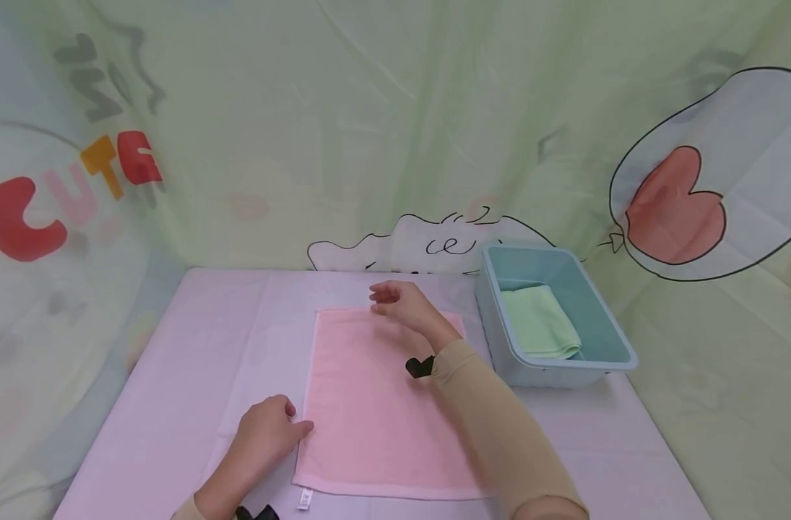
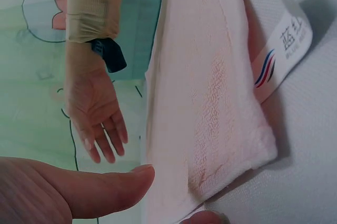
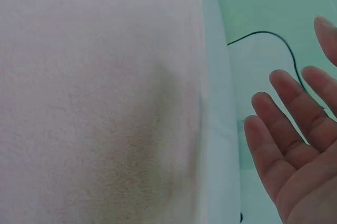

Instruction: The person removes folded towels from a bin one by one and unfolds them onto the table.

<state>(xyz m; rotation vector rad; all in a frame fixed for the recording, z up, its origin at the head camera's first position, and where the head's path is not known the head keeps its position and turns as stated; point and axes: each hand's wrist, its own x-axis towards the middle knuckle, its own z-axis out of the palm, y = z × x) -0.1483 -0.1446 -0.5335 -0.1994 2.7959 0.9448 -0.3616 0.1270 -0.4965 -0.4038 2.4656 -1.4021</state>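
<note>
A pink towel (image 1: 382, 404) lies spread flat on the table, with a white label (image 1: 305, 498) sticking out at its near left corner. At its left edge is my left hand (image 1: 268, 433). In the left wrist view the thumb (image 2: 121, 187) reaches over the towel, apart from a fingertip (image 2: 205, 217) low at the edge. My right hand (image 1: 404, 303) hovers above the towel's far edge, holding nothing. Its fingers (image 3: 281, 134) are loosely extended and spread in the right wrist view.
To the right of the towel stands a blue-grey plastic bin (image 1: 558, 365) with a folded light green towel (image 1: 541, 321) inside. A lilac cloth (image 1: 193, 347) covers the table. Printed curtains (image 1: 369, 130) hang behind and at the sides.
</note>
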